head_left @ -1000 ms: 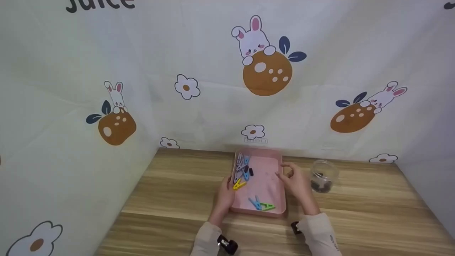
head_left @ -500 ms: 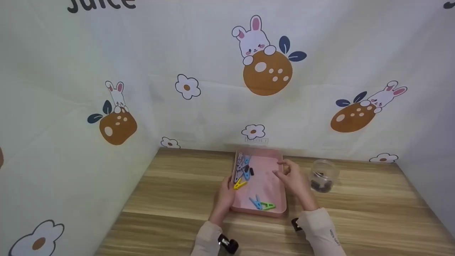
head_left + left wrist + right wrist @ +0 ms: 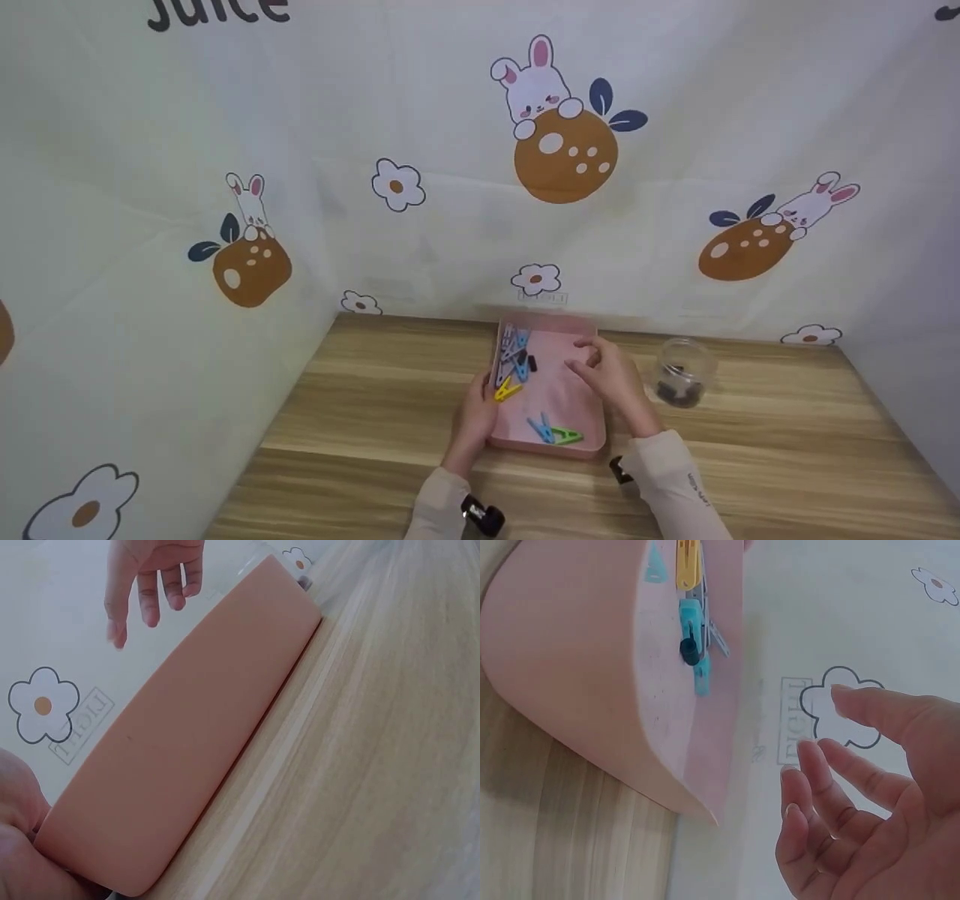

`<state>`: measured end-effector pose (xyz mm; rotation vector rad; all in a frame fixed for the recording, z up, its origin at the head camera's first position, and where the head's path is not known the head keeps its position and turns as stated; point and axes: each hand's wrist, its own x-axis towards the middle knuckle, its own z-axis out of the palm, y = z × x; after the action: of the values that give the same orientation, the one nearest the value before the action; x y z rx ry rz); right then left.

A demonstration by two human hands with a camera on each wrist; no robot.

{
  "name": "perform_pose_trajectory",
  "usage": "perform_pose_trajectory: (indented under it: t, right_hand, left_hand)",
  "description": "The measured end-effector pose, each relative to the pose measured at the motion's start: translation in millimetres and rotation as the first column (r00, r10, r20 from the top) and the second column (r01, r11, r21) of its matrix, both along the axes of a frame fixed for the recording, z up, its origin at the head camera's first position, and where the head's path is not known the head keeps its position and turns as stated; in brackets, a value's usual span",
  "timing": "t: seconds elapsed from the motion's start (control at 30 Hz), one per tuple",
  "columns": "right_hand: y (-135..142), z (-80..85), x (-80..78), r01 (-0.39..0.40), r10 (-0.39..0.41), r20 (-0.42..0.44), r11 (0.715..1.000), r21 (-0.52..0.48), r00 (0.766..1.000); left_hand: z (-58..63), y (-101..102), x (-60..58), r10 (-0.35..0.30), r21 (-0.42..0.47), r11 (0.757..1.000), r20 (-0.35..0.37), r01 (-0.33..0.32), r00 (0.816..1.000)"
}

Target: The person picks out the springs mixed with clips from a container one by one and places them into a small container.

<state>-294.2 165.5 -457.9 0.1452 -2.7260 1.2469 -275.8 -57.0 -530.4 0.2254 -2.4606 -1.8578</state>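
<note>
A shallow pink tray (image 3: 551, 451) lies lengthwise on the table. At its left wall, my left hand (image 3: 474, 416) grips the rim, and the left wrist view shows its fingers (image 3: 26, 862) at the tray's corner. My right hand (image 3: 615, 379) hovers over the tray's right side, thumb and fingers spread and loosely bent with nothing between them. Grey and blue clothespins (image 3: 514, 351) are heaped along the left wall, a yellow clothespin (image 3: 507, 389) just nearer. Beside the heap lies a small black piece (image 3: 532, 363). A blue clothespin (image 3: 541, 428) touches a green clothespin (image 3: 566, 436) at the near end.
To the right of the tray stands a clear round jar (image 3: 685, 360) with several black pieces (image 3: 679, 394) at its bottom. Behind the wooden table (image 3: 360, 397) hangs a printed cloth (image 3: 450, 240), close to the tray's far end. More cloth walls the left and right sides.
My right hand has shifted left from the tray's right rim to farther over its inside. The left hand stays on the tray, and the clothespins lie as before.
</note>
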Motion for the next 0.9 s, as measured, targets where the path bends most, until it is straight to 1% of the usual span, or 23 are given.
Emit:
perform_pose_trajectory:
  t: [0.27,0.33,0.5,0.6,0.8,0.9]
  right_hand:
    - [-7,-0.8,-4.0,-0.011,0.010,0.018,1.000,0.014,1.000]
    - [-9,-1.1,-5.1,-0.017,0.016,0.029,1.000,0.021,0.999]
    - [-12,0.5,-8.0,-0.028,0.027,0.105,1.000,0.003,0.994]
    - [-14,1.0,-10.3,-0.030,0.030,0.144,1.000,0.000,0.989]
    - [-15,-2.3,-15.6,-0.071,0.068,0.130,0.997,0.020,0.989]
    - [-16,-3.8,-17.1,-0.086,0.084,0.141,0.996,0.015,0.986]
  left_hand:
    - [-0.1,1,0.6,0.008,-0.002,1.000,0.007,-0.008,1.000]
    - [-0.5,1,1.1,0.005,-0.012,1.000,-0.013,-0.006,1.000]
    - [0.3,0,2.5,-0.013,-0.007,1.000,-0.066,0.012,0.998]
    - [0.2,-1,2.6,-0.019,0.011,1.000,-0.062,0.020,0.998]
    - [0.9,-1,3.3,-0.018,0.014,1.000,-0.050,0.018,0.999]
    - [0.5,-1,3.1,-0.014,0.019,1.000,-0.040,0.014,0.999]
